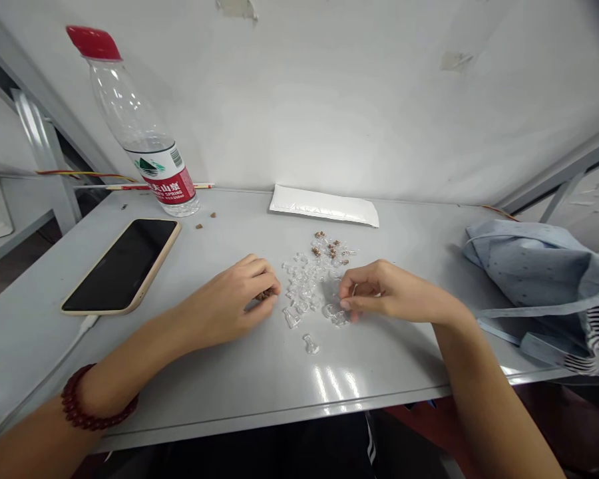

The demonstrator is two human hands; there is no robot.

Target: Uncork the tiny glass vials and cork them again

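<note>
A scatter of tiny clear glass bottles lies in the middle of the grey table, with a few small brown corks at its far side. My left hand rests on the table left of the pile, fingers curled round small brown pieces. My right hand sits to the right of the pile, fingertips pinched together over a clear bottle. One clear bottle lies apart, nearer to me.
A phone with a white cable lies at the left. A near-empty water bottle with a red cap stands behind it. A white packet lies by the wall. A blue cloth bag fills the right side.
</note>
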